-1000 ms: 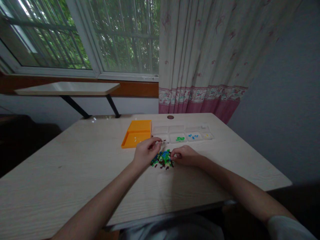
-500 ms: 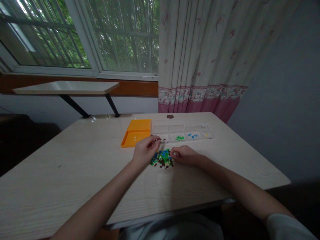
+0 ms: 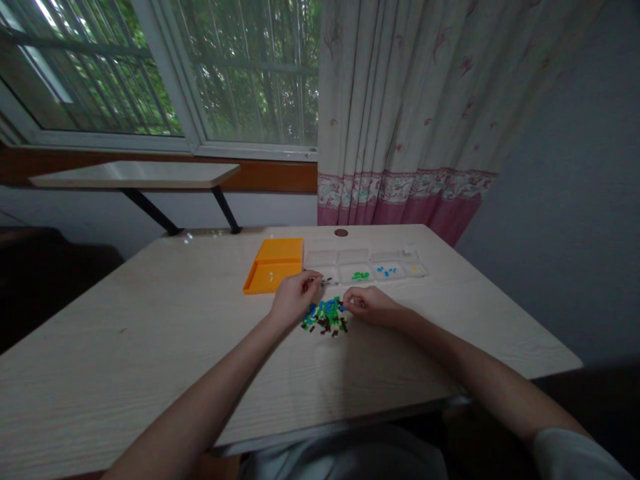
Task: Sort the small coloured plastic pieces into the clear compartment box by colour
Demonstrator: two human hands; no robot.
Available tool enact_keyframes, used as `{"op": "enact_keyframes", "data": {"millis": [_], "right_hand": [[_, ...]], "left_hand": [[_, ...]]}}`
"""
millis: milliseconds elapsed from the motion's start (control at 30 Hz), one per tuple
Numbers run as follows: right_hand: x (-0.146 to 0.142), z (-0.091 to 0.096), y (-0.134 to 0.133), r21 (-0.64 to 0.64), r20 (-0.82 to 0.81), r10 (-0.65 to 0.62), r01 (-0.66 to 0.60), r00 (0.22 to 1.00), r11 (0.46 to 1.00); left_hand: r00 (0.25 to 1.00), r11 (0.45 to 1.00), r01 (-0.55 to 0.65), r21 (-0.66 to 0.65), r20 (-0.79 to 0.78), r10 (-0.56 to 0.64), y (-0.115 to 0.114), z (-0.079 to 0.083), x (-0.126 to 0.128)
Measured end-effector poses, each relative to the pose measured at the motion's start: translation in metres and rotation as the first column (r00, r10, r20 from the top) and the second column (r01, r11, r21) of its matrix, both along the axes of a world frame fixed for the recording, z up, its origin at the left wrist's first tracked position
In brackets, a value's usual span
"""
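A small heap of green, blue and dark brown beads (image 3: 326, 316) lies on the pale wooden table (image 3: 150, 347). My left hand (image 3: 294, 297) hovers just left of and above the heap, fingers pinched on something too small to name, close to the near-left cell of a clear compartment tray (image 3: 367, 265). My right hand (image 3: 369, 305) rests at the heap's right edge, fingers curled together on the beads. The tray's cells hold a few green, blue and yellow beads apart.
An orange tray (image 3: 274, 265) with a few white bits sits left of the clear tray. A cable hole (image 3: 341, 233) marks the table's far edge. Behind are a window, a wall shelf (image 3: 135, 175) and a floral curtain (image 3: 400, 113).
My left hand has kept its pinch near the tray's left cell, shifting slightly. My right hand has drawn a little back from the heap's right side.
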State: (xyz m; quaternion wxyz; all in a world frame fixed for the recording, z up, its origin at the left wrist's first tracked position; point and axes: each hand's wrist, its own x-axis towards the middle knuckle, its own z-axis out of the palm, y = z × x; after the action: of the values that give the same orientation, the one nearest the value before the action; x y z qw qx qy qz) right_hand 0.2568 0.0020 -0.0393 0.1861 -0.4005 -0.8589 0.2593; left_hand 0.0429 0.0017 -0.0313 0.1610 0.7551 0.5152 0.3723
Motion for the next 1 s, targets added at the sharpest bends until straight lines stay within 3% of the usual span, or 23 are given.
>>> {"op": "enact_keyframes", "data": {"millis": [100, 167, 367, 533, 800, 1000], "right_hand": [[0.001, -0.003, 0.002, 0.008, -0.084, -0.018, 0.019, 0.996, 1.000], [0.000, -0.007, 0.003, -0.022, -0.161, -0.033, 0.030, 0.986, 0.999], [-0.008, -0.010, 0.003, -0.297, -0.372, -0.049, -0.069, 0.927, 0.952], [-0.010, -0.006, 0.000, -0.371, -0.447, -0.074, -0.110, 0.891, 0.922], [-0.009, -0.006, -0.001, -0.260, -0.383, -0.082, -0.022, 0.920, 0.965], [-0.010, -0.006, -0.003, 0.035, -0.328, -0.118, 0.137, 0.937, 0.990]], "left_hand": [[0.971, 0.964, 0.238, -0.123, -0.010, -0.241, -0.009, 0.002, 0.006], [0.941, 0.930, 0.332, -0.156, -0.014, -0.338, -0.013, 0.002, 0.010], [0.932, 0.932, 0.346, -0.110, -0.078, -0.355, -0.016, 0.002, 0.013], [0.933, 0.939, 0.336, -0.074, -0.107, -0.342, -0.018, 0.005, 0.011], [0.938, 0.939, 0.341, -0.052, -0.051, -0.343, -0.019, 0.009, 0.011], [0.929, 0.931, 0.305, -0.200, 0.276, -0.245, -0.013, -0.001, 0.016]]}}
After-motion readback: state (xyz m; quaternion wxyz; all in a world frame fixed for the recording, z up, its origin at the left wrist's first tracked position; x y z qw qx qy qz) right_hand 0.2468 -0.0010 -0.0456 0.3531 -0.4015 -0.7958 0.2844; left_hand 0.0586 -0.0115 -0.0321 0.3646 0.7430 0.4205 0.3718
